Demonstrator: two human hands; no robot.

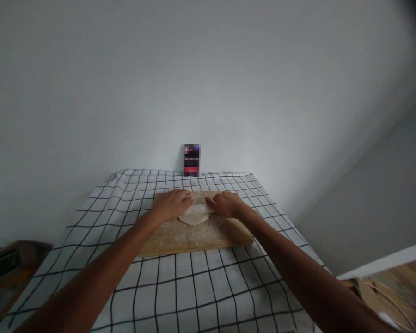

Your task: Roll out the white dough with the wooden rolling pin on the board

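A floury rolling pin (pixel 200 209) lies crosswise over a flat, pale piece of dough (pixel 194 219). My left hand (pixel 174 203) is closed over the pin's left part, and my right hand (pixel 226 204) over its right part. Both pin ends are hidden under my hands. Beneath everything is a wooden board (pixel 187 243), dusted with flour. The dough's near edge shows in front of the pin, between my hands.
A white tablecloth with black grid lines (pixel 194 282) covers the table. Upright at the far edge, against the wall, stands a phone-like dark object (pixel 191 160), its front blurred out. Brownish items (pixel 14 268) sit low at the left.
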